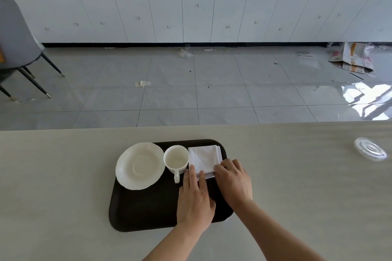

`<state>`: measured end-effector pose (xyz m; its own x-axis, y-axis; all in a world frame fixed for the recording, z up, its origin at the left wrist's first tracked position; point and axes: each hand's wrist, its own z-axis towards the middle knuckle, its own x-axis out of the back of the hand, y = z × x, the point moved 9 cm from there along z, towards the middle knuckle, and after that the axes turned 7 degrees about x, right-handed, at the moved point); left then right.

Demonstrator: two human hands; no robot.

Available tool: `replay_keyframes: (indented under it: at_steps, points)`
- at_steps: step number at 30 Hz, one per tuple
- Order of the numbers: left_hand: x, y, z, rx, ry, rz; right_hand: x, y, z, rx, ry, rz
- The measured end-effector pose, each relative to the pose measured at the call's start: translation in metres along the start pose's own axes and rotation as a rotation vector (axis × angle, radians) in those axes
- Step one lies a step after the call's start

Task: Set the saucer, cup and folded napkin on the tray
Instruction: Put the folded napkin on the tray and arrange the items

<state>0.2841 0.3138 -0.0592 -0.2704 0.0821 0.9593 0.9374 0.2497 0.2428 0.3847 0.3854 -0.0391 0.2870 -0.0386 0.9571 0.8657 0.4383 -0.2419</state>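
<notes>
Seen from above: dark rectangular plastic tray (146,207) on pale table (63,176), bearing white scalloped saucer (140,165), white handled cup (176,160), folded white napkin (204,158). Left hand (195,199) and right hand (233,182) flat, fingers (192,172) extended together, pressing napkin's near edge.

tray (148,207): saucer (140,165) L, cup (176,159) mid, napkin (204,158) R | both hands flat on napkin
</notes>
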Motion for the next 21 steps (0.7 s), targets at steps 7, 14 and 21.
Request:
replay_keyframes:
  at_steps: [7, 14, 21]
  points:
    - [-0.006, 0.0, -0.006, -0.125, 0.006, 0.134, 0.004, 0.004, -0.006, 0.065, 0.011, 0.02]
    - [-0.019, -0.008, -0.002, -0.124, -0.026, 0.213, 0.002, -0.006, 0.0, 0.144, -0.021, -0.081]
    - [-0.018, -0.006, -0.003, -0.12, -0.012, 0.22, -0.001, -0.003, 0.0, 0.11, -0.015, -0.039]
